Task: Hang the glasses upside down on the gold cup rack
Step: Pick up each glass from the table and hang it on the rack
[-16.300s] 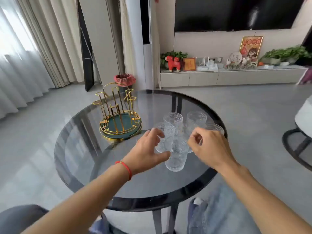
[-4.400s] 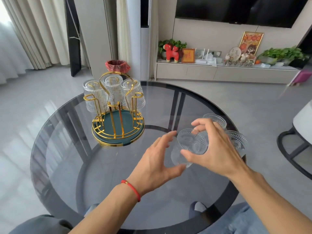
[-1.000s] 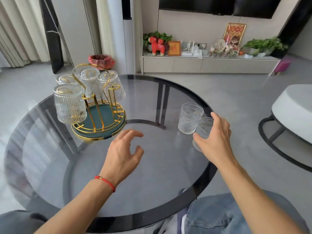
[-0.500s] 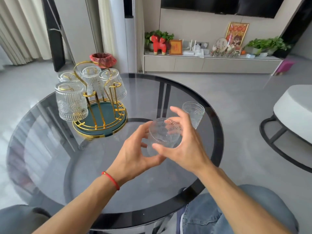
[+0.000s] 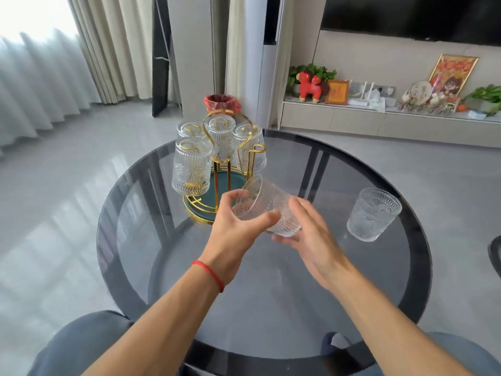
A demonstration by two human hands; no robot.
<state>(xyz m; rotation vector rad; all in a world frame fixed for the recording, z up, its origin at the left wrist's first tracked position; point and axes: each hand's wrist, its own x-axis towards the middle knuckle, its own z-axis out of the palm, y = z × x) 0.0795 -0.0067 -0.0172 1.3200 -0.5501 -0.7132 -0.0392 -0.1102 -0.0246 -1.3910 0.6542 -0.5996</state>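
The gold cup rack with a green base stands at the far left of the round glass table. Several ribbed clear glasses hang upside down on it, the nearest one at front left. My left hand grips a ribbed glass that lies tilted, mouth toward the rack, just in front of the rack's base. My right hand is under and beside the glass's bottom end, fingers spread. One more glass stands upright on the table to the right.
A red-lined bin stands on the floor behind the rack. A low cabinet with ornaments runs along the far wall. My knees are under the table's near edge.
The glass has passed from my right hand into my left and moved left toward the rack, tipping over. My right hand has loosened its hold.
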